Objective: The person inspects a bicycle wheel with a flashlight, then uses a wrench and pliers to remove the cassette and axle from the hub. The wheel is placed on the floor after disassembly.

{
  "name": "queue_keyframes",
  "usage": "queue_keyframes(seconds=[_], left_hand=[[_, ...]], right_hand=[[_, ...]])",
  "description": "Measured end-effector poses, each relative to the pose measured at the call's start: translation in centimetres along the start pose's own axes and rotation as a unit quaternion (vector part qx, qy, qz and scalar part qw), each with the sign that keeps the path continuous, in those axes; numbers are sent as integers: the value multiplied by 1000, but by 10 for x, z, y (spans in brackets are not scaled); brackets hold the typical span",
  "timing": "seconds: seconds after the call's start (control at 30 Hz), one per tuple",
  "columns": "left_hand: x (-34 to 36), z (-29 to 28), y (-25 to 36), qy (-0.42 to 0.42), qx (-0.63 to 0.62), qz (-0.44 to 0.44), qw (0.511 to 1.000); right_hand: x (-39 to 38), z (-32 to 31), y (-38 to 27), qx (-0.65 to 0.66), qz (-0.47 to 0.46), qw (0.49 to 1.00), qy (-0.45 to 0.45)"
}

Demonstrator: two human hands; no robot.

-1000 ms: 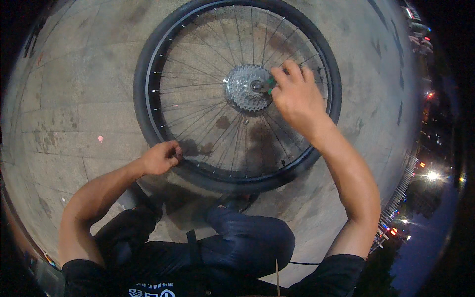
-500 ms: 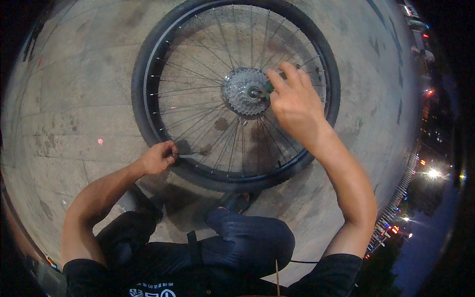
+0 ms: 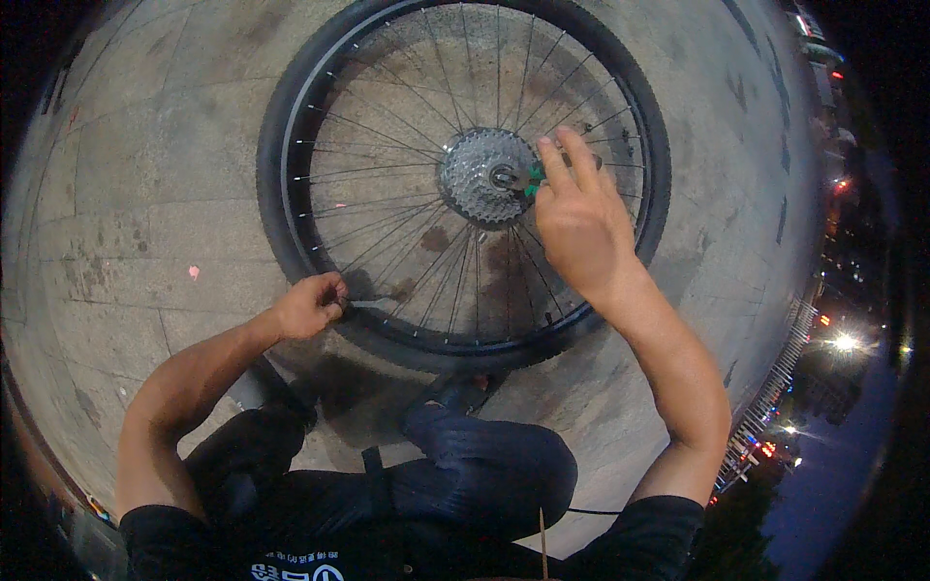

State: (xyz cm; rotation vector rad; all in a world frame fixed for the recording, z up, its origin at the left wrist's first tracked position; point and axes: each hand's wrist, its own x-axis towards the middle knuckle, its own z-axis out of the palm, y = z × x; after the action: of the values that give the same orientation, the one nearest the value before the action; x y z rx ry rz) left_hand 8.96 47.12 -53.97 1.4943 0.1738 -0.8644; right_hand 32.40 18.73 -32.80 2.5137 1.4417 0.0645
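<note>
A bicycle wheel (image 3: 279,126) with a black tyre and thin spokes is in front of me, its silver cassette (image 3: 481,179) facing up. My right hand (image 3: 584,218) is closed around a green-handled tool (image 3: 534,177) beside the hub, index and middle fingers extended along it. The tool's tip is at the axle in the middle of the cassette; its exact kind is partly hidden by the hand. At the tyre's near left edge, my left hand (image 3: 312,306) pinches a thin, pale, flat strip-like tool (image 3: 370,304) that points inward over the rim.
Stained stone paving (image 3: 145,223) lies around the wheel, with a small pink scrap (image 3: 194,273) to the left. My bent knee (image 3: 504,470) and shoe (image 3: 465,392) are close to the near tyre edge. A white railing (image 3: 775,387) and street lights stand far right.
My right hand has shifted slightly and turned at the hub, with the green-handled tool still in it. The left hand stays almost where it was.
</note>
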Motion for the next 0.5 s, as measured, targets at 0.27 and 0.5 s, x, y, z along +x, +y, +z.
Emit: queue_keyframes(seconds=[0.27, 0.5], left_hand=[[-3, 2, 6, 18, 49, 37, 998], [-8, 2, 15, 7, 4, 9, 1000]], right_hand=[[5, -4, -15, -26, 0, 999, -28], [7, -4, -7, -17, -28, 998, -44]])
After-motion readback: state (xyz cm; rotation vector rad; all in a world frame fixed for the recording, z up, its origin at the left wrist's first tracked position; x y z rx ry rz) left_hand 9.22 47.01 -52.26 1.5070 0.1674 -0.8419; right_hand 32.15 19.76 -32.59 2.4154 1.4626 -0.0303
